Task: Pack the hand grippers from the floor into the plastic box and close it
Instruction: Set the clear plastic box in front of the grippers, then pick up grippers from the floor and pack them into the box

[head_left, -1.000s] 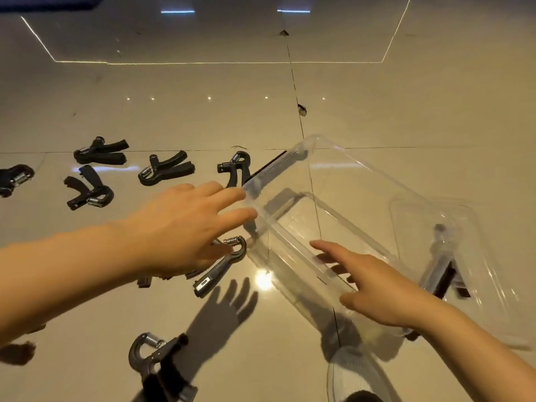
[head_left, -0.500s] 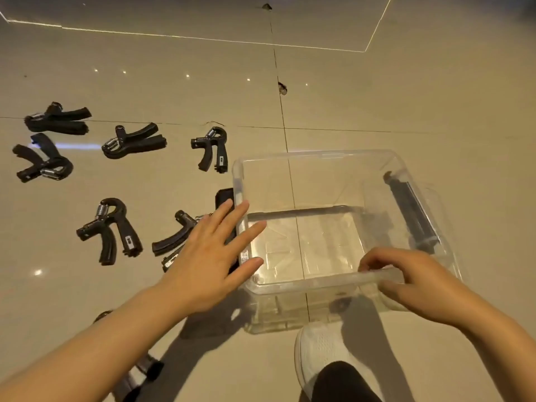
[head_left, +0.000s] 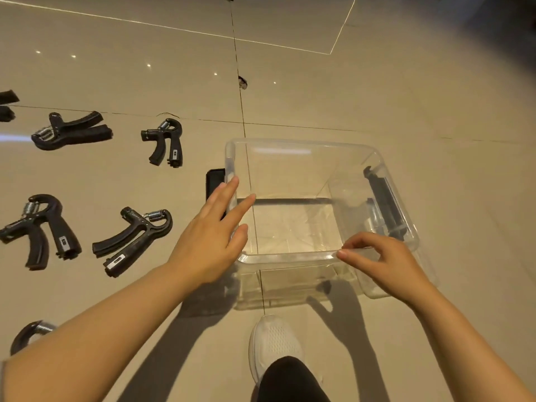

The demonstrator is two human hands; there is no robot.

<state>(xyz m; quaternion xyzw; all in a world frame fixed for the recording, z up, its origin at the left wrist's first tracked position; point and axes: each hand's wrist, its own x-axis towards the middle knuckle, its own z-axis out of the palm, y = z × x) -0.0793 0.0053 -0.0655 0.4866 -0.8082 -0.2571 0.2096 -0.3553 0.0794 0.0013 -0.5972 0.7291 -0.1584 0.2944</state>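
— Where's your box?
— The clear plastic box (head_left: 304, 169) sits empty on the floor; your right hand (head_left: 383, 262) pinches its near rim, left hand (head_left: 211, 239) flat, fingers straight.
— And the nearest hand gripper (head_left: 136, 239)?
— Looks stiff and light; grasp both handles.

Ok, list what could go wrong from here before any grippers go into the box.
1. The right hand only pinches the plastic box at its near rim, so the box could slip or tip.
2. The white shoe sits just below the box and may knock it.
3. The nearest hand gripper lies under the left hand's forearm, easily swept aside.
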